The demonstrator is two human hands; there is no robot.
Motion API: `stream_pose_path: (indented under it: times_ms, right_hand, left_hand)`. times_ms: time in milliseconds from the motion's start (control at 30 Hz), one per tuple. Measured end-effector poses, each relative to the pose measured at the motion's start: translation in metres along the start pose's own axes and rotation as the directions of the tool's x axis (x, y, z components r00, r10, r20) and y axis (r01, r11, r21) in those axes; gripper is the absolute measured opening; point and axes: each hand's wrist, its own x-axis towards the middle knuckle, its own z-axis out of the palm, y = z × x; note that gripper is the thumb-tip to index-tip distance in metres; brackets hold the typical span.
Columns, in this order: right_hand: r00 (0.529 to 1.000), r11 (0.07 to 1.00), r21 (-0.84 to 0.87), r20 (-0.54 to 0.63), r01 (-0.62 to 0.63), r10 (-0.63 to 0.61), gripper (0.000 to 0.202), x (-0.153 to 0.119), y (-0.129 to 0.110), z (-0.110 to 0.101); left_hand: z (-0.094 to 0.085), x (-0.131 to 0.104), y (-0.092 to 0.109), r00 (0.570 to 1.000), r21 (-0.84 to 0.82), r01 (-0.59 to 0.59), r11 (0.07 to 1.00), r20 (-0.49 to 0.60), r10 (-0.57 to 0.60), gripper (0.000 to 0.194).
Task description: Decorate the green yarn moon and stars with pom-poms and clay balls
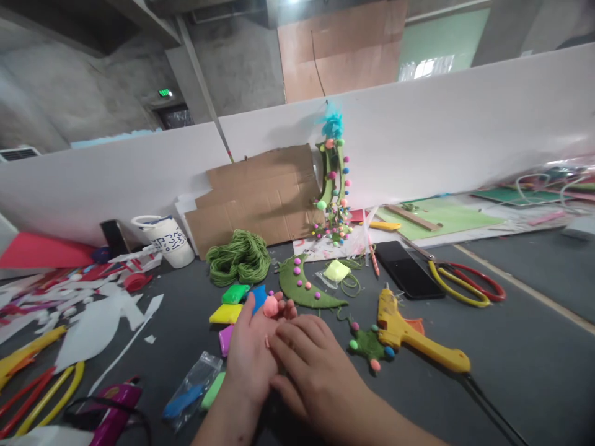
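My left hand (253, 347) lies palm up above the table with slightly curled fingers. A coral-pink clay ball (270, 306) rests on its fingers, and a tiny purple ball (271, 292) shows just above that. My right hand (309, 356) lies flat over the left palm, fingers together and stretched out. A small pink bit of clay (268, 342) peeks out between the two palms. Just beyond the hands is a green crescent moon (297, 286) dotted with purple and pink balls. To their right lies a green star (369, 344) with coloured balls on its points.
Clay packets, including a yellow one (225, 314), lie left of the hands. Green yarn (238, 259) sits behind them. A yellow glue gun (418, 347), black phone (409, 269) and scissors (465, 284) lie right. A decorated moon ornament (333, 186) stands by brown cardboard (260, 192).
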Motion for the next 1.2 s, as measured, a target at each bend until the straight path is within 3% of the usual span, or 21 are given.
stream_pose_path:
  times_ms: [133,300,500,667,833,1000,1100,1200]
  right_hand:
    - [0.996,0.990,0.116,0.041,0.078,-0.083,0.045,-0.001,-0.007,-0.002]
    - [0.994,0.986,0.159,0.105,-0.052,0.036,0.057,-0.003,-0.005,0.004]
    - [0.963,0.982,0.166,0.235,0.095,-0.132,0.081,-0.006,0.002,0.010]
    - [0.978,0.994,0.102,0.202,0.034,-0.054,0.080,-0.004,0.001,0.009]
    - [0.958,0.982,0.134,0.237,0.130,-0.159,0.084,-0.003,0.000,0.012]
    - [0.964,0.994,0.094,0.254,0.057,-0.079,0.081,-0.004,0.000,0.011]
    - [0.953,0.984,0.136,0.265,0.114,-0.147,0.081,-0.005,0.000,0.013]
    - [0.968,0.986,0.133,0.215,0.104,-0.131,0.080,-0.005,0.000,0.013]
  left_hand:
    - [0.000,0.002,0.001,0.997,-0.040,-0.024,0.999,-0.080,0.021,0.030]
    - [0.000,-0.001,0.002,0.999,-0.030,-0.017,0.999,-0.031,0.016,0.037]
    - [-0.001,-0.002,0.012,0.993,-0.055,-0.112,0.992,-0.046,0.110,0.042]
    - [0.002,-0.004,0.007,0.991,-0.013,-0.002,1.000,-0.134,0.000,0.043]
    - [-0.002,-0.002,0.013,0.989,-0.025,-0.129,0.991,-0.082,0.126,0.042]
    - [-0.002,-0.002,0.013,0.987,0.033,-0.085,0.996,-0.133,0.088,0.042]
    - [-0.001,-0.001,0.013,0.986,-0.032,-0.135,0.990,-0.099,0.131,0.045]
    - [0.002,-0.003,0.011,0.990,-0.031,-0.056,0.998,-0.133,0.051,0.041]
